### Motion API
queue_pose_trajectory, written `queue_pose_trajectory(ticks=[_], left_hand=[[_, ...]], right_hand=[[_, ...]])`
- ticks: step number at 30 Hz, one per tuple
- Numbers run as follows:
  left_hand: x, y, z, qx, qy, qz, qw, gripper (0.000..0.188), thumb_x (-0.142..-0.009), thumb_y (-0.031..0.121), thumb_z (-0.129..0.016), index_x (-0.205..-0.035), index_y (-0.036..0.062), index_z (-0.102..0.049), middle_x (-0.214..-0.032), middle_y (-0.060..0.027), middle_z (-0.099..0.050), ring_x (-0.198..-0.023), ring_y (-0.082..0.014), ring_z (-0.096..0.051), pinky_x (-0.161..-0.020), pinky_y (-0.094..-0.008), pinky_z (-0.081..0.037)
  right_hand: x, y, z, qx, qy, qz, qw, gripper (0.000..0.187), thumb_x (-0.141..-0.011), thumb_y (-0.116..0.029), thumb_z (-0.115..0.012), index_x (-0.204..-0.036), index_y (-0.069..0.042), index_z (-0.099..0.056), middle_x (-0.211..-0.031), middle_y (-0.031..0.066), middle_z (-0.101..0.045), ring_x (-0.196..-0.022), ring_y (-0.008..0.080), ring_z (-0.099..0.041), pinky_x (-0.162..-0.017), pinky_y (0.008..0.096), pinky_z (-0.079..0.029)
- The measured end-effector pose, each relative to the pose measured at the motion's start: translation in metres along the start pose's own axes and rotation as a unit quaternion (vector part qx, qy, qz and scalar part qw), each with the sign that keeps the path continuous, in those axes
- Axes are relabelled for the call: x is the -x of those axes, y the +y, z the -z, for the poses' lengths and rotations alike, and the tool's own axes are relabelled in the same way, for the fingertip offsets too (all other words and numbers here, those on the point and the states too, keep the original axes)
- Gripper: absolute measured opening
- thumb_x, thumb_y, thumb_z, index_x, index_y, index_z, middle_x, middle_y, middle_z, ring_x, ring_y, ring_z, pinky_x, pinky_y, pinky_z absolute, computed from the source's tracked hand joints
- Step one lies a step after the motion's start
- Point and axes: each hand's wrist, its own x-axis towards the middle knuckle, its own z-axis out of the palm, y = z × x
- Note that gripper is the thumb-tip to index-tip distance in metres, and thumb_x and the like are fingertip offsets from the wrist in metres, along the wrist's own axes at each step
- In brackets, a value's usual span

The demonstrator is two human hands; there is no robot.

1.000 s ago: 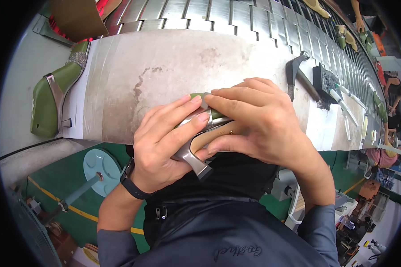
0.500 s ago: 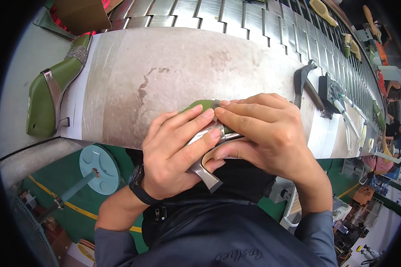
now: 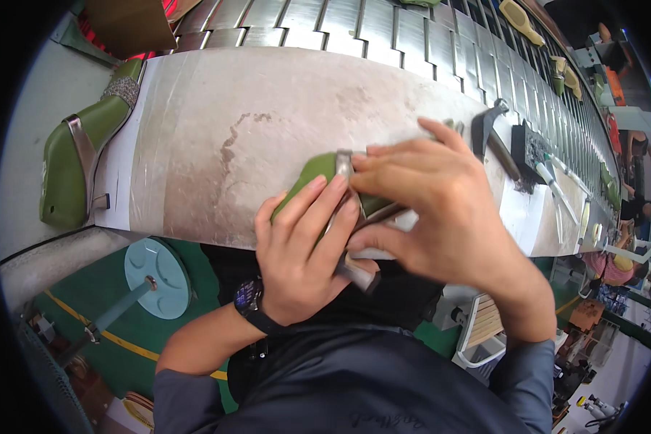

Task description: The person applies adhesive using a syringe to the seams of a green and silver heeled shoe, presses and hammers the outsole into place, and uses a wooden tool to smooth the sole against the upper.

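A metallic strap sandal on a green shoe last (image 3: 312, 173) lies sideways between my two hands at the table's near edge. My left hand (image 3: 296, 253) is wrapped over it, fingers pressed along the strap and last. From the right, my right hand (image 3: 441, 195) grips the same shoe, fingertips at a shiny strap (image 3: 343, 163) and thumb below; it is slightly blurred, with one finger raised. The heel (image 3: 359, 273) sticks out toward me below my hands. Much of the sole is hidden by my fingers.
Another strap sandal on a green last (image 3: 87, 155) rests at the left. A hammer (image 3: 493, 126), a black block (image 3: 532, 155) and pens (image 3: 555, 189) lie right on the stained tabletop (image 3: 188, 137). Beyond runs a slatted metal conveyor (image 3: 383, 43). A pale-blue wheel (image 3: 158, 278) stands below left.
The shoe has turned a little, showing more green last and strap. My left hand has shifted right; my right hand has lifted a finger, and its forearm has swung outward.
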Motion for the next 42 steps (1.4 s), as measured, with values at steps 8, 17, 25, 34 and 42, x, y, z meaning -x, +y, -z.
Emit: queue_pose_trajectory(ticks=[8, 17, 25, 34, 42], left_hand=[[-0.041, -0.002, 0.026, 0.080, -0.130, 0.024, 0.988, 0.085, -0.078, 0.045, -0.092, -0.141, 0.0027, -0.054, -0.156, -0.0253, -0.053, -0.144, -0.0445, -0.052, -0.119, -0.0611, -0.034], [-0.080, -0.013, 0.009, 0.174, -0.162, 0.045, 0.970, 0.031, -0.081, 0.014, -0.083, -0.097, 0.0082, -0.057, -0.148, -0.0264, -0.059, -0.135, -0.0431, -0.056, -0.113, -0.0485, -0.040], [-0.084, 0.001, -0.005, 0.152, -0.132, 0.066, 0.977, 0.035, -0.084, 0.009, -0.080, -0.106, 0.0041, -0.053, -0.152, -0.0288, -0.054, -0.132, -0.0437, -0.057, -0.112, -0.0470, -0.042], [-0.072, 0.020, 0.010, 0.080, -0.150, 0.142, 0.975, 0.068, -0.086, 0.013, -0.081, -0.143, -0.0032, -0.047, -0.153, -0.0284, -0.050, -0.134, -0.0432, -0.055, -0.114, -0.0480, -0.041], [-0.105, 0.002, -0.004, 0.092, -0.242, 0.074, 0.963, 0.098, -0.086, 0.026, -0.081, -0.162, -0.0052, -0.029, -0.130, -0.0298, -0.066, -0.112, -0.0464, -0.067, -0.094, -0.0500, -0.054]], right_hand=[[0.023, 0.045, 0.003, 0.106, 0.102, 0.082, 0.986, 0.071, -0.066, -0.049, -0.090, -0.126, -0.014, -0.074, -0.140, 0.0067, -0.068, -0.134, 0.0318, -0.060, -0.117, 0.0635, -0.038], [0.024, 0.051, 0.006, 0.056, 0.063, 0.062, 0.995, 0.060, -0.076, -0.037, -0.088, -0.129, -0.013, -0.074, -0.134, 0.0074, -0.070, -0.132, 0.0302, -0.062, -0.117, 0.0650, -0.036], [0.012, 0.056, 0.027, 0.040, 0.041, -0.012, 0.998, 0.069, -0.073, -0.037, -0.092, -0.132, -0.010, -0.070, -0.144, 0.0142, -0.063, -0.137, 0.0331, -0.057, -0.119, 0.0674, -0.034], [0.106, 0.145, -0.024, 0.125, 0.348, -0.167, 0.914, 0.049, -0.087, 0.003, -0.066, -0.135, -0.002, -0.068, -0.129, 0.0226, -0.067, -0.116, 0.0405, -0.064, -0.100, 0.0461, -0.052], [0.082, 0.094, -0.024, 0.154, 0.202, -0.208, 0.945, 0.057, -0.077, 0.004, -0.066, -0.134, -0.004, -0.066, -0.114, 0.0176, -0.064, -0.104, 0.0380, -0.065, -0.090, 0.0466, -0.054]])
